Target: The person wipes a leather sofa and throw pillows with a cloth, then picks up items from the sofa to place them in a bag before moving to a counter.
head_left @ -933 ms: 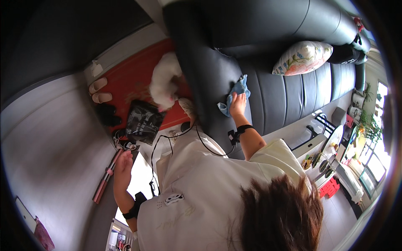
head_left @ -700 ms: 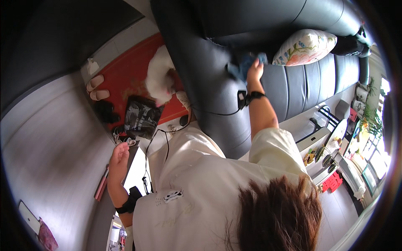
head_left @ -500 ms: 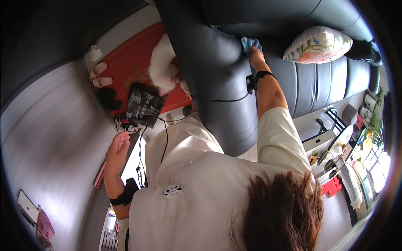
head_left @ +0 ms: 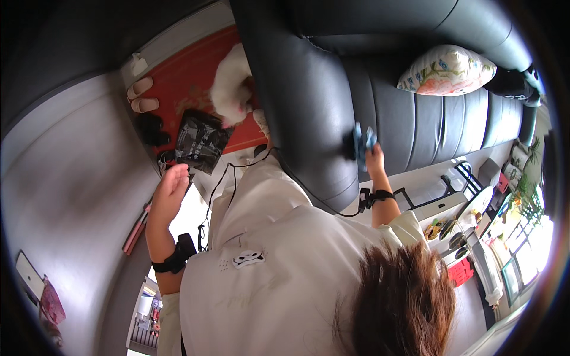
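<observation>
The right hand (head_left: 374, 157) grips a blue cloth (head_left: 362, 141), pressing it on the black sofa (head_left: 309, 101) seat. At two o'clock from it lies a floral pillow (head_left: 446, 70). The left hand (head_left: 171, 190) hangs open, fingers loose, empty; at twelve o'clock from it lies a black bag (head_left: 202, 141) on the red rug (head_left: 184, 77)

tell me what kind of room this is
Most likely a home living room: a long black leather sofa with a floral cushion, and a red rug with slippers beside it.
</observation>
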Tool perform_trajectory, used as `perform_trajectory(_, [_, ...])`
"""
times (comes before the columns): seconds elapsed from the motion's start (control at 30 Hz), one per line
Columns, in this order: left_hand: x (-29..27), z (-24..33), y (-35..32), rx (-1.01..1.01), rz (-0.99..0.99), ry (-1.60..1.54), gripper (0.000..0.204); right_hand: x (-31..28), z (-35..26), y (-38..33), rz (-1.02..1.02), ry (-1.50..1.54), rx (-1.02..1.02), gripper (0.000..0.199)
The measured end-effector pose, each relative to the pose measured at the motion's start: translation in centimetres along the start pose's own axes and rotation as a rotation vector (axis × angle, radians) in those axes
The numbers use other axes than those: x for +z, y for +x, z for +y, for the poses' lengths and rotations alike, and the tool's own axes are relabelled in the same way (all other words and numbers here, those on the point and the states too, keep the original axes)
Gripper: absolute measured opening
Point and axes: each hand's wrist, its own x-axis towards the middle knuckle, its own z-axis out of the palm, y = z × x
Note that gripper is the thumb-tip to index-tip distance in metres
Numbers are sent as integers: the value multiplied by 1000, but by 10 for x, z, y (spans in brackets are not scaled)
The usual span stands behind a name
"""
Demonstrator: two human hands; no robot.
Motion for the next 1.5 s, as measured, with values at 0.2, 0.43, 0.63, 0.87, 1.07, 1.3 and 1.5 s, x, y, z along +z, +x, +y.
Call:
perform_trajectory(0.2, [3, -16, -7, 61, -16, -23, 29, 41, -203, 107, 102, -356, -751, 35])
perform_trajectory(0.43, [-1, -82, -48, 83, 49, -103, 30, 94, -218, 23, -93, -940, -625, 68])
perform_trajectory(0.63, [-4, -149, -84, 185, 122, -133, 29, 74, -121, -119, -266, -1011, -565, 78])
perform_trajectory(0.87, [-14, -272, -179, 155, 328, -337, 28, 63, -2, -241, -344, -945, -511, 72])
perform_trajectory(1.07, [-7, -367, -297, -32, 653, -392, 32, 68, 52, -231, -497, -779, -477, 48])
perform_trajectory(1.3, [33, -436, -386, -180, 969, -578, 35, 28, -69, -162, -616, -200, -203, 27])
perform_trajectory(1.5, [67, -446, -414, -238, 1013, -680, 36, 31, -114, -123, -565, -408, -238, 47])
